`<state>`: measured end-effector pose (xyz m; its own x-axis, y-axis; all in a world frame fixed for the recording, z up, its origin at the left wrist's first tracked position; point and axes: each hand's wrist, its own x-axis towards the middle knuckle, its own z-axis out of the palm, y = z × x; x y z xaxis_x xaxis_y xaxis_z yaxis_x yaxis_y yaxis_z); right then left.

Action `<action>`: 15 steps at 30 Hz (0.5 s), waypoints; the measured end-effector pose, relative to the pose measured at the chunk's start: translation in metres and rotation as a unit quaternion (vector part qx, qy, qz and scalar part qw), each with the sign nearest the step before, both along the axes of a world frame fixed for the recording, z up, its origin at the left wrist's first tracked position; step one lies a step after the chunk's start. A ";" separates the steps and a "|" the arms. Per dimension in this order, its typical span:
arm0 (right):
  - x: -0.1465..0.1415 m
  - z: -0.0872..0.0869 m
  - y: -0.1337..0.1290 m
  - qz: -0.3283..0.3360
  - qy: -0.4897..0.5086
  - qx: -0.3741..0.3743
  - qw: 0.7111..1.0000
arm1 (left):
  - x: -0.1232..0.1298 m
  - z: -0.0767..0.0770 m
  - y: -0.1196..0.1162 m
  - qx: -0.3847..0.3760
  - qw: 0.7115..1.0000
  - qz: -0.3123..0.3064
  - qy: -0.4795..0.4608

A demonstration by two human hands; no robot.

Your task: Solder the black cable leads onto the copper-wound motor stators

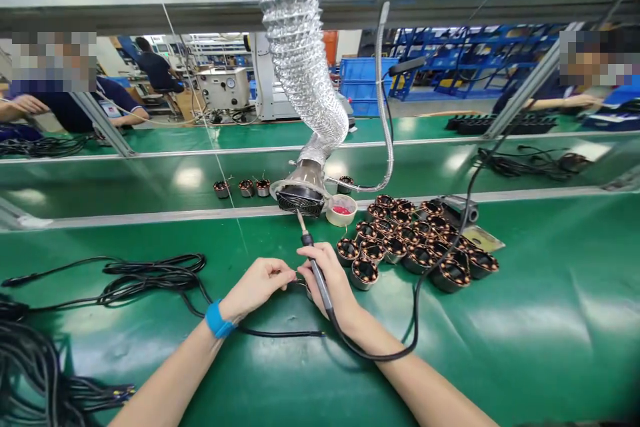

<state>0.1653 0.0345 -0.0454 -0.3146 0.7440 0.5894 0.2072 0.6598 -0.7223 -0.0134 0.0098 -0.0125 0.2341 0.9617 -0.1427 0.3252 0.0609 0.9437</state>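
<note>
Note at far left, on green bench [540, 320], heap of black cables [40, 360]. Beyond and to its right, see looped cable [160, 273], with a stretch running below both hands to a cut end. Behind the rail, count three coils [245, 189] in a row.

Next, find left hand [263, 281], blue band [219, 319] at wrist, thumb and fingers pinched narrow on thin wire [301, 282]. Place wire in the short gap between both hands, at the left fingertips. Just right of it, see edge of a gray part [309, 291], mostly hidden by right fingers; cannot tell whether held.

Find right hand [339, 283] wrapped around iron [321, 282], tip pointing up and away, near fan [300, 200] under silver duct [295, 33]. Beyond right hand, note dish [341, 219] with red contents. Farther right, well apart from left hand, see cluster of upright copper-wound coils [405, 235].
</note>
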 end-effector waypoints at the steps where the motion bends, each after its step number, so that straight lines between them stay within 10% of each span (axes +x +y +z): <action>1: 0.000 0.000 0.000 0.001 0.000 0.003 1.000 | 0.000 0.001 0.000 0.001 1.000 0.001 -0.012; 15: 0.000 -0.002 0.000 0.012 -0.002 -0.015 1.000 | 0.006 0.000 -0.004 0.109 0.989 0.032 0.094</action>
